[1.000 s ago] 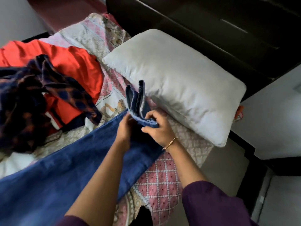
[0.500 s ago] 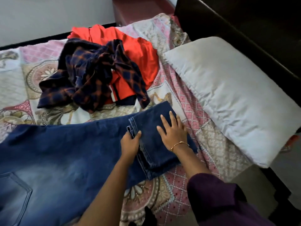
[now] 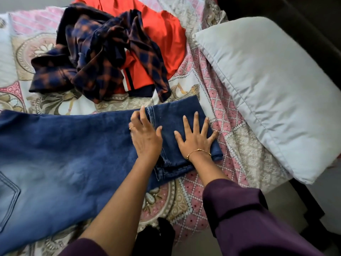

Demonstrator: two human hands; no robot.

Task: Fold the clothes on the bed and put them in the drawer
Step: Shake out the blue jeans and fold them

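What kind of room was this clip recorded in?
Most likely a home bedroom. A patterned bedsheet covers a bed, with a grey pillow beside a dark headboard. Loose clothes lie on it: blue jeans, a plaid shirt and an orange garment.

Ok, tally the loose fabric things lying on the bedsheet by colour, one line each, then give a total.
Blue: 1, the blue denim jeans under both hands.
Navy and orange: 1, the crumpled navy-and-orange plaid shirt.
Red-orange: 1, the red-orange garment beneath that shirt.
Pale grey: 1, the pale grey rectangular pillow.
Total: 4.
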